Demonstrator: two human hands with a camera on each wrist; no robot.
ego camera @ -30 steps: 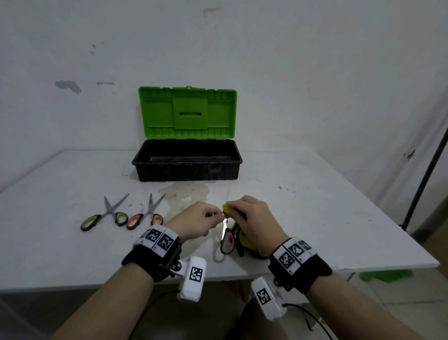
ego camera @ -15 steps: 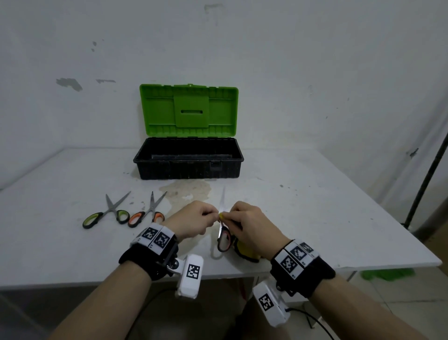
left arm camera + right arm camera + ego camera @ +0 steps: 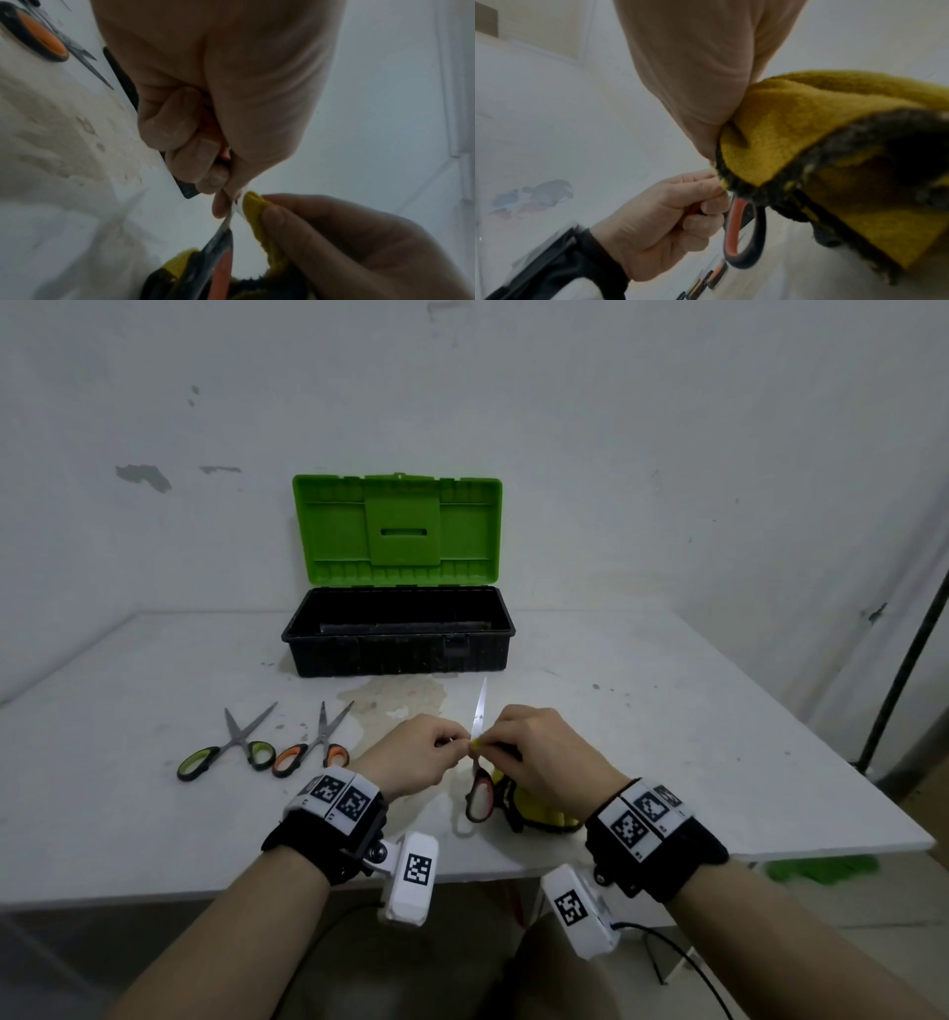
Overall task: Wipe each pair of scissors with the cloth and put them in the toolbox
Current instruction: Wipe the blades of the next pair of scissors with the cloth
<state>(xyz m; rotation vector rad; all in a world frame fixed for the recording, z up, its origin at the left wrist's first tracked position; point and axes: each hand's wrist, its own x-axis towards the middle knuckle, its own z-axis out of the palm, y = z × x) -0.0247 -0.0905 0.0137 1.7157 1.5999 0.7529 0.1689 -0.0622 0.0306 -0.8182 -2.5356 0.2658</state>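
Both hands meet over the table's (image 3: 667,737) near edge: left hand (image 3: 411,755) curled round the red-handled scissors (image 3: 480,793), right hand (image 3: 544,757) pinching the yellow cloth (image 3: 544,816) against the blade. Fingers hide one handle loop. Toolbox (image 3: 398,634) stands open behind; its inside is too dark to make out. Two more scissors (image 3: 267,747) lie left

- You have a white table (image 3: 667,737) in front of you, with a brownish stain (image 3: 405,698) on its top.
- Behind it you see a pale wall (image 3: 667,454) with a few chipped grey patches (image 3: 144,477).
- At your right, a dark pole (image 3: 904,680) slants up beside the table.
- Something green (image 3: 821,868) lies on the floor under the table's right corner; it is too blurred for you to tell what.
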